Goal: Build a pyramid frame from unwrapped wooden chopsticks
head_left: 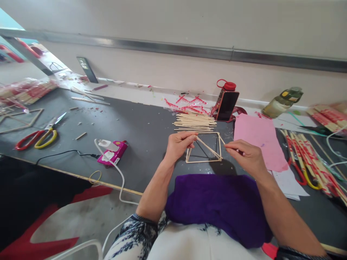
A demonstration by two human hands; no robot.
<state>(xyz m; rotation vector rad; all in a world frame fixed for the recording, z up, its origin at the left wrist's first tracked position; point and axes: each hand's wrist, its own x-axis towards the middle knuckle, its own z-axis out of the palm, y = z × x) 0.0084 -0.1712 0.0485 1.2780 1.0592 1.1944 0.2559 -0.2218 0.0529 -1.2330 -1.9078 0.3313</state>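
Observation:
A frame of thin wooden sticks (204, 161) rests on the dark grey table in front of me, roughly square, with other sticks slanting across it. My left hand (180, 142) is closed in a pinch at its left side, on the upper end of a slanting wooden stick (207, 146). On the other side, my right hand (245, 155) pinches a wooden stick (222, 139) that runs to the frame's far right corner. The fingertips partly hide both held ends. Just behind the frame lies a pile of loose wooden sticks (193, 121).
A phone (228, 105) leans on a red-capped bottle (230, 86). Pink paper (257, 141) lies at right, near wrapped stick bundles (306, 155) and a greenish bottle (282, 103). Scissors (43, 137) and a magenta power strip (115, 153) with cables are at left. Purple cloth (214, 202) covers my lap.

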